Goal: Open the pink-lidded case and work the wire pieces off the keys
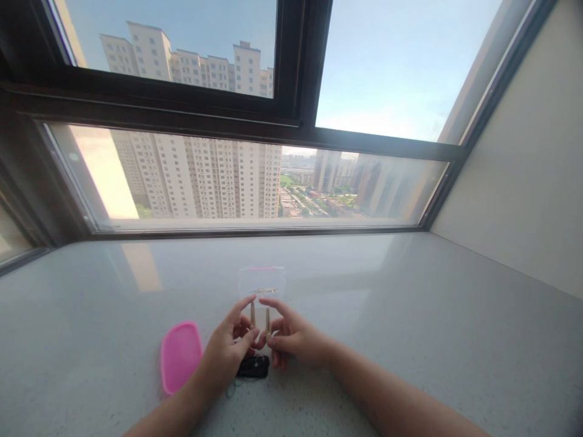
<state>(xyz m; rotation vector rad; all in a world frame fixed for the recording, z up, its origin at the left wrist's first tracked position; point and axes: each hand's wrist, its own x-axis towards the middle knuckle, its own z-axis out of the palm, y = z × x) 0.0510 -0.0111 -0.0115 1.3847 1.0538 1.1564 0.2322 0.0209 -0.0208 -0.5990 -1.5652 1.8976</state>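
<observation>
My left hand (232, 343) pinches a slim, upright, gold-beige clip-like piece (252, 313) between thumb and fingers, its index fingertip near the top end. Facing it, my right hand (294, 337) grips a similar slim gold-beige piece (268, 321) in the same upright way. The two pieces stand side by side, a small gap apart; their exact kind is too small to tell. Just beyond the fingertips, a clear plastic bag (261, 277) lies flat, with thin gold-coloured bits (266, 291) showing on it or in it. Below the hands rests a small black object (254, 367) with a thin cord.
A pink shallow tray or lid (181, 358) lies to the left, partly behind my left forearm. All of this is on a pale speckled counter (410, 340). A dark window frame (255, 232) bounds the far edge, and a pale wall (514, 158) rises at the right.
</observation>
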